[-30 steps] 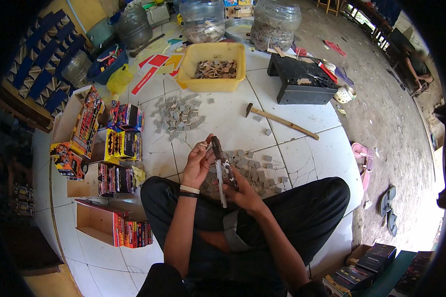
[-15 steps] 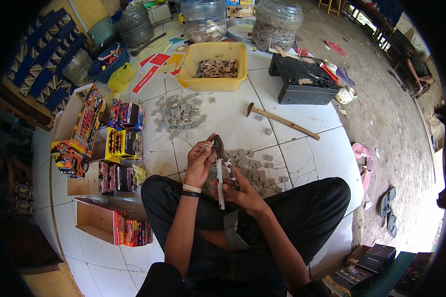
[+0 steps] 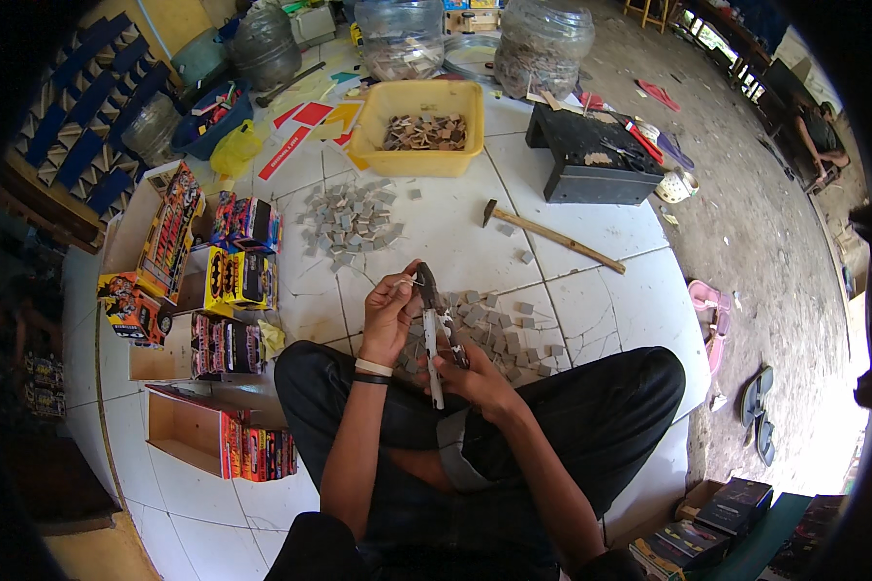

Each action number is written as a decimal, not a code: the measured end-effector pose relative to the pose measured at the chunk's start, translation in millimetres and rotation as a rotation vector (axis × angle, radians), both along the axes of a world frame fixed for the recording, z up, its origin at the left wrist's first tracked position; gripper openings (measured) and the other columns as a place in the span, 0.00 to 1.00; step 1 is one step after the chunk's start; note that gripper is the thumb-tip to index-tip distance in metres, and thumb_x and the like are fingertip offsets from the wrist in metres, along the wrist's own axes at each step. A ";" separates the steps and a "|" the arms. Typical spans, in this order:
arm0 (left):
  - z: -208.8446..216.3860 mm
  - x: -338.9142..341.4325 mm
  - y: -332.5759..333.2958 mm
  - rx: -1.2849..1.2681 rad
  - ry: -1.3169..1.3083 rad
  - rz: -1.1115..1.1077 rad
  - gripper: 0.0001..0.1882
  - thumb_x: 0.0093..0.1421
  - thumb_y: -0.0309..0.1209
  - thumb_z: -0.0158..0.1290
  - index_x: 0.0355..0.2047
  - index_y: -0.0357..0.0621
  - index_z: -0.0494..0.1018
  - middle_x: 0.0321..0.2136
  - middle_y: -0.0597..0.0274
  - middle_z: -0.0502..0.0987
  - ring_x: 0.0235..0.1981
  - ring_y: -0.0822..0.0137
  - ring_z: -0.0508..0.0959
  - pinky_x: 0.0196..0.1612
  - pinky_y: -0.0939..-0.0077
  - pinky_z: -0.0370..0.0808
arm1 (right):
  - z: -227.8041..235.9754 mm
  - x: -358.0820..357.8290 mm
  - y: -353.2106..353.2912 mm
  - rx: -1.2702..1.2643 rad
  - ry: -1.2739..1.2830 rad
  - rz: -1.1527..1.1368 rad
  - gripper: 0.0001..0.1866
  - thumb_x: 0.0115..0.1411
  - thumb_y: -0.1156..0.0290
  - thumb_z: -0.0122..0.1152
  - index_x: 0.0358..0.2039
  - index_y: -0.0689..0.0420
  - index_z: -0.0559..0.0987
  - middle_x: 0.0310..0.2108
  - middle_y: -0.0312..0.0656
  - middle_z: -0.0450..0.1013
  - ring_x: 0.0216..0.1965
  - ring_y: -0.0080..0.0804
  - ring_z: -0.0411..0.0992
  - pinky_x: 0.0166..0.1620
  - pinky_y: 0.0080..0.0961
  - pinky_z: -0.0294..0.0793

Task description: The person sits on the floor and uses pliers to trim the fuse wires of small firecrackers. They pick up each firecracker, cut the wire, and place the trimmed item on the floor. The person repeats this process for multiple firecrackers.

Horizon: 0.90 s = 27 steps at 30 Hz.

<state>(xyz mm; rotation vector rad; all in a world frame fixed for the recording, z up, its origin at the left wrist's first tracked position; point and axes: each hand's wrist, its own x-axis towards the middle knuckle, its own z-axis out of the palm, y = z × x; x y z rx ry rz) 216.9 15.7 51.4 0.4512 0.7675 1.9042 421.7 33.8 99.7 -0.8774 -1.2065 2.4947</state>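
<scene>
My right hand (image 3: pixel 480 382) is wrapped round the handles of a pair of pliers (image 3: pixel 430 334), which have dark jaws and worn white grips. The jaws point away from me. Beside them my left hand (image 3: pixel 388 320) is closed in a pinch on a thin pale strand (image 3: pixel 407 283), whose end lies against the jaws. Whether the jaws grip it is too small to tell. Under and right of the hands lies a pile of small grey square pieces (image 3: pixel 513 339). Farther off is a second pile of grey squares (image 3: pixel 354 218).
A yellow tub (image 3: pixel 368 155) of small square pieces stands ahead. Right of it are a wooden-handled hammer (image 3: pixel 562 239) and a low black stool (image 3: pixel 601 174) with tools on it. Colourful printed boxes (image 3: pixel 237 276) line the left. Sandals (image 3: pixel 712 320) lie on the right floor.
Hardly anything differs. Both hands and the pliers keep almost the same place, and the view has shifted very slightly.
</scene>
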 end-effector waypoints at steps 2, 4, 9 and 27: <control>0.1 0.9 0.4 0.009 -0.002 0.003 0.06 0.67 0.24 0.59 0.44 0.39 0.79 0.64 0.51 0.73 0.45 0.75 0.83 0.47 0.82 0.86 | -5.0 -3.5 0.3 0.047 -0.008 0.064 0.20 0.71 0.65 0.62 0.59 0.62 0.73 0.47 0.43 0.80 0.47 0.32 0.79 0.50 0.32 0.81; 0.6 0.9 -0.2 0.006 0.012 0.001 0.06 0.68 0.24 0.59 0.44 0.39 0.79 0.64 0.51 0.73 0.45 0.74 0.83 0.47 0.81 0.86 | -9.4 -5.2 -2.7 0.053 -0.002 0.072 0.18 0.70 0.63 0.64 0.54 0.62 0.75 0.45 0.43 0.80 0.45 0.31 0.79 0.49 0.32 0.81; 0.8 0.0 1.1 -0.003 -0.003 -0.037 0.06 0.68 0.24 0.59 0.45 0.39 0.79 0.64 0.51 0.73 0.46 0.72 0.83 0.48 0.80 0.86 | -14.9 -11.1 -11.5 0.115 -0.034 0.039 0.14 0.67 0.62 0.68 0.42 0.59 0.77 0.30 0.37 0.77 0.31 0.25 0.76 0.37 0.28 0.79; 24.6 4.7 52.0 -0.289 0.597 -0.063 0.13 0.64 0.26 0.64 0.47 0.34 0.80 0.48 0.56 0.83 0.47 0.65 0.84 0.51 0.74 0.80 | -53.6 -3.2 15.0 0.258 -0.199 -0.654 0.11 0.70 0.63 0.62 0.41 0.57 0.77 0.29 0.34 0.76 0.30 0.26 0.73 0.35 0.29 0.72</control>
